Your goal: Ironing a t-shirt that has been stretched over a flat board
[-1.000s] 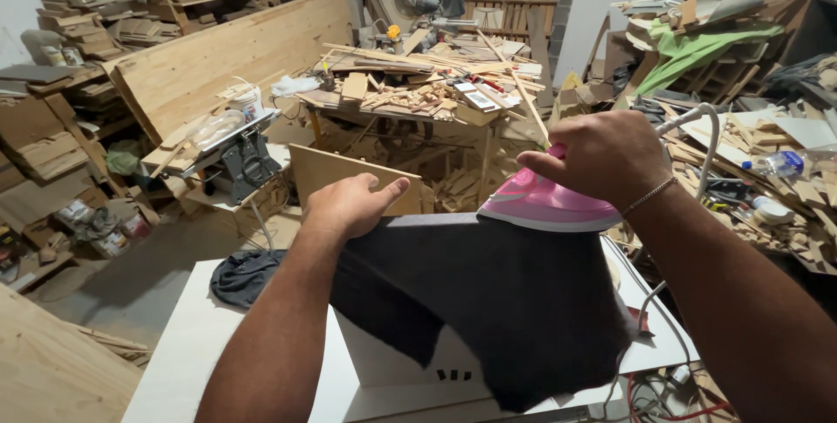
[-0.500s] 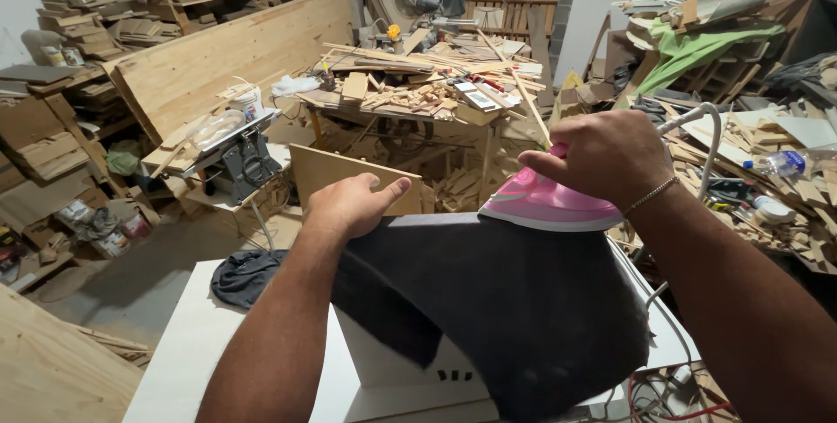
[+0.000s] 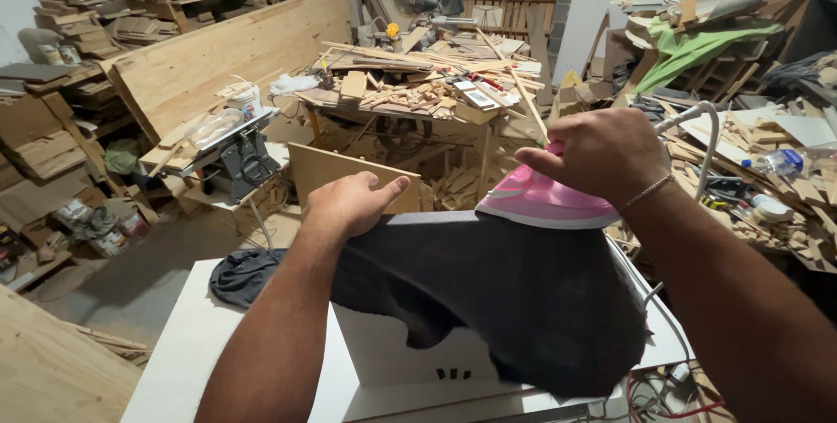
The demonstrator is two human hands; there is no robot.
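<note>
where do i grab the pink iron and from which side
By its top handle, from above and behind: the iron lies soleplate down on the dark cloth, nose pointing left, and the right hand already wraps the handle that way, cord trailing right.

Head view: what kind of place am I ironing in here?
Most likely a woodworking shop. A workbench is heaped with wood offcuts, large boards lean against the wall, and a table saw stands nearby. The right hand holds a pink iron on dark cloth.
</note>
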